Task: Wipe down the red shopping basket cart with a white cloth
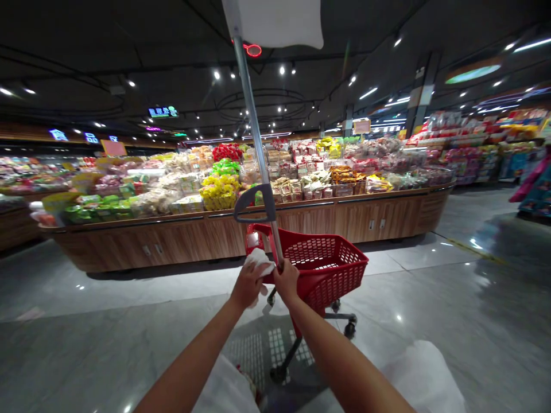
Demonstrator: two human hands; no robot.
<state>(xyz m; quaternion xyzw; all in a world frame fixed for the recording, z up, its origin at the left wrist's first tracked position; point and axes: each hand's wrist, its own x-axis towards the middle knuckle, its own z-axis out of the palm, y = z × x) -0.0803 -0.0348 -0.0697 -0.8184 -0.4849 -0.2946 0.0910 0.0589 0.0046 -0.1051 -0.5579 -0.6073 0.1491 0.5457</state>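
Red cart (pixel 338 285), metal pole (pixel 252 106)
Left hand (pixel 247 288) curls around a crumpled white wad (pixel 259 260) beside the pole. Right hand (pixel 287 280) clasps the smooth pole low, at the cart's rim. Cart, of perforated plastic, stands before wood-grain counter (pixel 189 240).

Both arms (pixel 196 349) stretch forward, left fingers (pixel 252 276) bent inward, right fingers (pixel 289 272) curled.

Red shopping cart (pixel 307 279) with lattice-patterned sides (pixel 336 289); white cloth (pixel 259 259); silver pole (pixel 253 109), grey handle (pixel 269 203); brown wood-grain counter (pixel 301 222), yellow packets (pixel 220 190) near its front edge, green packets (pixel 89 210) near its left front corner.
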